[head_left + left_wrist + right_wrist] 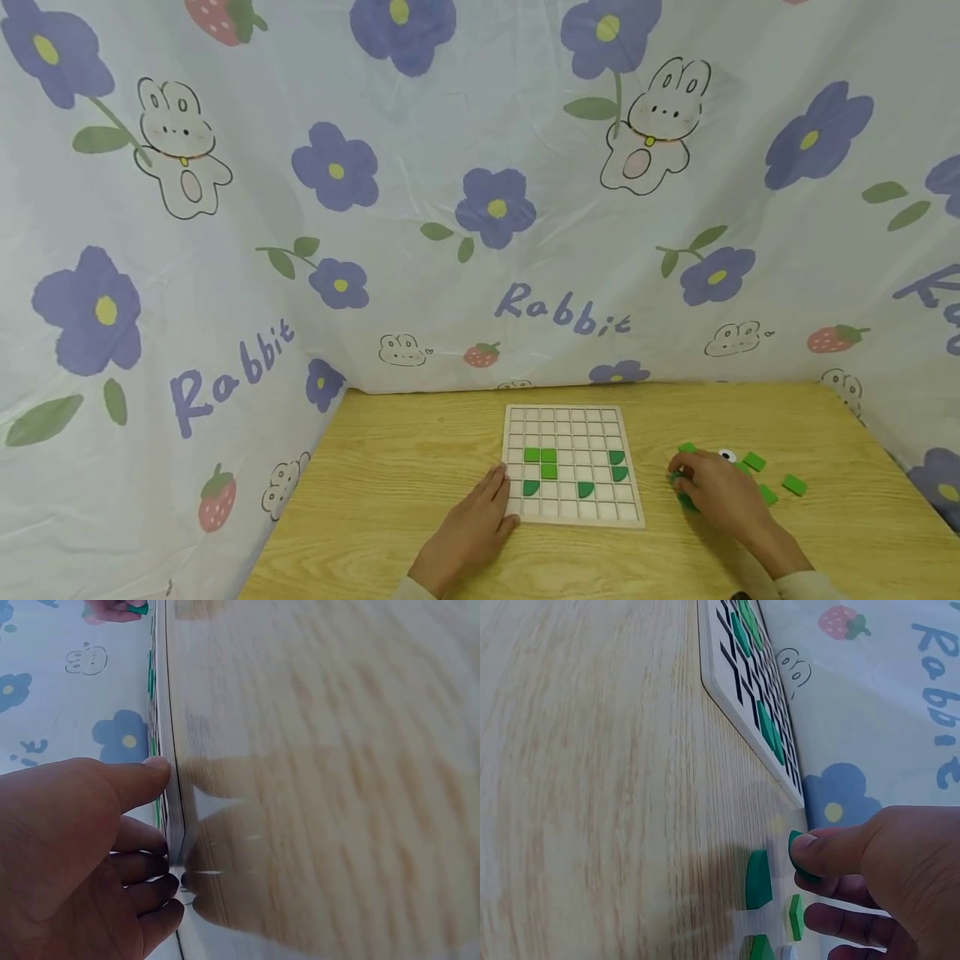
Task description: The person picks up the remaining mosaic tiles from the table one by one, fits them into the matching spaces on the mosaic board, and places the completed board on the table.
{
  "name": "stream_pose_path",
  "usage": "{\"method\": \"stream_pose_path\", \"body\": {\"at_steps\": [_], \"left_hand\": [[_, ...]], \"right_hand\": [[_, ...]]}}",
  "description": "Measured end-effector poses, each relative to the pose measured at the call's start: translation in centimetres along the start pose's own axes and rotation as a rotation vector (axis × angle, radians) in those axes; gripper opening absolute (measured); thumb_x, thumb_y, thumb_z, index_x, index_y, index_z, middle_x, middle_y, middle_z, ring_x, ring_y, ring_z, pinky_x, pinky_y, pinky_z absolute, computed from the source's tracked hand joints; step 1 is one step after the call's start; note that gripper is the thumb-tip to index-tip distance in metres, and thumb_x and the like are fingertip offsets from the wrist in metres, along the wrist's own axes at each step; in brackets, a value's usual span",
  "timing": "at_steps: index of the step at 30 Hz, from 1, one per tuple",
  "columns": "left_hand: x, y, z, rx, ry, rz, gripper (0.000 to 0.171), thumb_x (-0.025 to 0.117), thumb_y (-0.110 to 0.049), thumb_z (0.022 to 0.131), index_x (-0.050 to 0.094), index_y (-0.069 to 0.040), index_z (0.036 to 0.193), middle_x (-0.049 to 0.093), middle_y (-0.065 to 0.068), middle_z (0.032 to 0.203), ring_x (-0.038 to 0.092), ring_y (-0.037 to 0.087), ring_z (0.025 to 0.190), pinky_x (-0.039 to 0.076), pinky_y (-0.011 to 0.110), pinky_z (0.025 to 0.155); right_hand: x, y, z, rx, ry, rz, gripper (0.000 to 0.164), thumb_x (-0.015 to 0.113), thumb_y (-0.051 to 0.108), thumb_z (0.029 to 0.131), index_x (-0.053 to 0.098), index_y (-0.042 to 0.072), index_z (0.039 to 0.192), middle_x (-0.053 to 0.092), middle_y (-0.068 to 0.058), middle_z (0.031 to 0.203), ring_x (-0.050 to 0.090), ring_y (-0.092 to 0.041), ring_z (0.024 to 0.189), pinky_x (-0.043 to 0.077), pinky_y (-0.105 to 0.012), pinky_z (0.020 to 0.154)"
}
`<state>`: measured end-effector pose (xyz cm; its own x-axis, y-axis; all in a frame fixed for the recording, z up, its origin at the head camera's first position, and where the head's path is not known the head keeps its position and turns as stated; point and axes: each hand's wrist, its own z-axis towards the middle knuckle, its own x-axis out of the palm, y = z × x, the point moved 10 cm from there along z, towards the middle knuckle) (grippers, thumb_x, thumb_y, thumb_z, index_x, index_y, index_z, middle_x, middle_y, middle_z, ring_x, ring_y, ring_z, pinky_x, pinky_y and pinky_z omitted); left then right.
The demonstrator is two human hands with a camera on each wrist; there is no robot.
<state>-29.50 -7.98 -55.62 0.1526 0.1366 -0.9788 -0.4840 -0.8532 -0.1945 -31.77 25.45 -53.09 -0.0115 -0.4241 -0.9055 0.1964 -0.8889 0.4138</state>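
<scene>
My left hand (468, 527) rests at the left edge of a pale wooden grid board (564, 508). In the left wrist view, its thumb and straight fingers touch the board's side. Light green square tiles (549, 456) and dark green quarter-round tiles (586, 489) sit in several cells. To the board's right, my right hand (723, 493) is over loose pieces. The right wrist view shows it pinching a dark green tile (799, 868) between thumb and fingers, the tile's shape partly covered. Just below lies another dark green tile (758, 880) on the table.
Several light green tiles (794, 484) lie scattered around the right hand, with a white round piece with a black dot (726, 456) among them. The wood-grain table (390, 467) ends at a printed cloth (420, 275) behind and at the sides.
</scene>
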Motion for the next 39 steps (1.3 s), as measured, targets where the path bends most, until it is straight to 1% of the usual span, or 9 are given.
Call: {"method": "stream_pose_path", "body": {"at_steps": [4,8,15,20,24,28,32,36,39], "left_hand": [[0.1,0.1,0.0,-0.001,-0.003,-0.004,0.066,0.051,-0.039,0.114,0.039,0.003,0.163,0.032,0.018,0.174,0.033,0.032,0.162,0.037,0.048,0.127],[0.2,0.1,0.0,-0.002,-0.003,-0.003,0.066,0.051,-0.04,0.114,0.04,0.003,0.163,0.032,0.018,0.174,0.033,0.032,0.162,0.037,0.047,0.127],[0.1,0.1,0.1,-0.002,0.006,-0.013,0.067,0.051,-0.04,0.114,0.039,0.003,0.163,0.031,0.018,0.174,0.032,0.032,0.162,0.037,0.048,0.127],[0.0,0.1,0.0,0.001,0.003,-0.016,0.066,0.051,-0.04,0.114,0.039,0.003,0.163,0.031,0.018,0.174,0.032,0.032,0.162,0.037,0.048,0.127],[0.1,0.1,0.0,0.005,0.002,-0.009,0.066,0.051,-0.04,0.114,0.039,0.003,0.163,0.031,0.019,0.174,0.032,0.033,0.162,0.037,0.048,0.127],[0.0,0.1,0.0,0.0,0.008,-0.011,0.067,0.051,-0.04,0.114,0.039,0.003,0.163,0.031,0.018,0.175,0.032,0.032,0.162,0.037,0.048,0.127],[-0.2,0.1,-0.1,-0.003,0.014,-0.017,0.067,0.052,-0.04,0.113,0.039,0.003,0.163,0.031,0.018,0.174,0.032,0.033,0.162,0.037,0.049,0.127],[-0.2,0.0,0.0,0.002,0.016,-0.019,0.067,0.052,-0.04,0.113,0.039,0.003,0.163,0.031,0.018,0.175,0.032,0.033,0.162,0.038,0.048,0.127],[-0.2,0.1,0.0,0.003,0.013,-0.022,0.067,0.052,-0.04,0.113,0.039,0.003,0.163,0.03,0.018,0.175,0.032,0.033,0.162,0.037,0.049,0.127]], "right_hand": [[-0.2,0.3,0.1,0.014,-0.002,0.029,0.01,0.082,0.019,0.094,0.076,0.02,0.101,0.073,0.008,0.09,0.059,-0.004,0.069,0.046,-0.026,0.055],[-0.3,0.6,0.4,0.019,-0.003,0.041,0.01,0.081,0.018,0.096,0.073,0.017,0.102,0.073,0.007,0.089,0.056,-0.004,0.065,0.042,-0.026,0.052],[-0.5,1.6,1.2,0.001,-0.027,0.042,0.011,0.079,0.015,0.097,0.07,0.013,0.103,0.073,0.005,0.089,0.062,-0.006,0.071,0.047,-0.026,0.055],[-0.9,2.9,1.7,-0.05,-0.061,0.052,0.018,0.077,0.013,0.098,0.072,0.009,0.115,0.075,0.001,0.093,0.059,-0.005,0.071,0.046,-0.026,0.057],[-1.1,3.9,2.0,-0.082,-0.078,0.054,0.025,0.077,0.013,0.098,0.075,0.01,0.123,0.076,0.0,0.093,0.059,-0.006,0.071,0.045,-0.026,0.056],[-1.0,4.6,2.4,-0.09,-0.081,0.063,0.023,0.076,0.013,0.099,0.078,0.013,0.122,0.073,0.004,0.091,0.057,-0.005,0.071,0.044,-0.025,0.057],[-0.9,5.4,2.9,-0.141,-0.111,0.1,0.022,0.075,0.009,0.1,0.079,0.013,0.121,0.069,0.006,0.096,0.053,-0.002,0.074,0.043,-0.024,0.058],[-0.8,6.3,3.4,-0.192,-0.14,0.143,0.022,0.074,0.004,0.099,0.078,0.01,0.121,0.065,0.004,0.097,0.051,-0.001,0.075,0.044,-0.023,0.06],[-0.4,6.6,4.1,-0.18,-0.121,0.173,0.022,0.073,0.004,0.1,0.073,0.005,0.121,0.066,0.002,0.096,0.054,-0.003,0.077,0.048,-0.025,0.063]]}}
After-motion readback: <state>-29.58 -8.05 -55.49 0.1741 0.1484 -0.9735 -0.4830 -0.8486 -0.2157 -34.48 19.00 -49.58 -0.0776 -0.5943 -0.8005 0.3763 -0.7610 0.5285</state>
